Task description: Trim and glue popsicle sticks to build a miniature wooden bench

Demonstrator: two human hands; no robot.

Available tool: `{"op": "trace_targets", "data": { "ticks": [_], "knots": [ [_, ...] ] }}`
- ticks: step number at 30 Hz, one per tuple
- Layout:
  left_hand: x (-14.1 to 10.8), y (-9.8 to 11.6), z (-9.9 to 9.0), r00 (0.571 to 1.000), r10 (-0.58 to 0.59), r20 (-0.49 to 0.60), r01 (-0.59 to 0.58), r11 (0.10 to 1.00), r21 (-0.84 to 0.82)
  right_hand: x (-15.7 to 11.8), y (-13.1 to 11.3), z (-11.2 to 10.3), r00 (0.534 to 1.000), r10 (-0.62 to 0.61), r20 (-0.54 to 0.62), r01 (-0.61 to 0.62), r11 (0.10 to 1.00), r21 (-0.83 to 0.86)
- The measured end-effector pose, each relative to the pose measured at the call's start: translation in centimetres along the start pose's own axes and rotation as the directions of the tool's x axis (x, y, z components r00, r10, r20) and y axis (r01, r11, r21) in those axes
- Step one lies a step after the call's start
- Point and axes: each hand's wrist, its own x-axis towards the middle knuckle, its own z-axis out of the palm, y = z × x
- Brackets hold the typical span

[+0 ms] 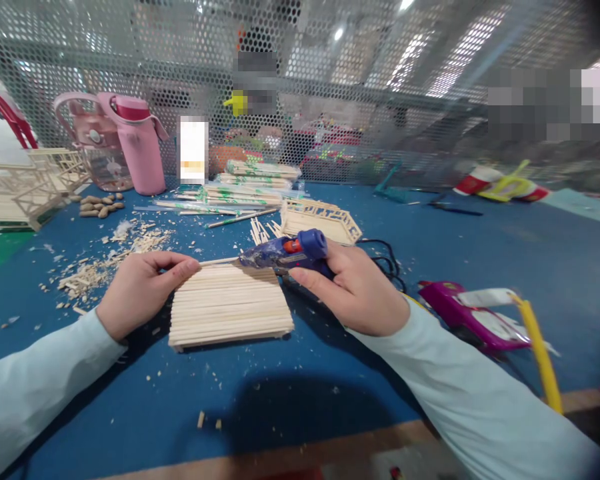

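The panel (230, 303) lies near, left of centre, on the blue table (380, 413). It looks light, stiff and breakable along its glued seams, so I'd grip its 2 side edges. It's pale, ribbed, built of parallel sticks. The left hand (140, 287) pinches 1 stick (219, 261) at its far edge; the right hand (363, 287) is curled around the blue glue gun (285, 253).

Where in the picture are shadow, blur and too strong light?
Head view: a dark shadow lies on the blue table below the stick panel; head view: the upper right background looks smeared; head view: a ceiling lamp glares white.
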Motion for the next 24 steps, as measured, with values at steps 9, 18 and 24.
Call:
{"op": "trace_targets", "data": {
  "ticks": [9,18,24],
  "knots": [
    [-0.1,0.1,-0.1,1.000,0.001,0.006,-0.001,1.000,0.016,0.3,1.4,-0.6,0.937,0.271,0.220,-0.348,0.775,0.527],
    [-0.2,0.5,-0.1,1.000,0.001,-0.014,0.000,1.000,0.030,1.3,3.4,0.4,0.831,0.528,0.174,-0.481,0.523,0.704],
    [-0.2,0.6,-0.2,1.000,-0.007,-0.011,0.008,0.999,0.031,1.2,7.1,-1.4,0.775,0.546,-0.319,-0.483,0.837,0.258]
  ]
}}
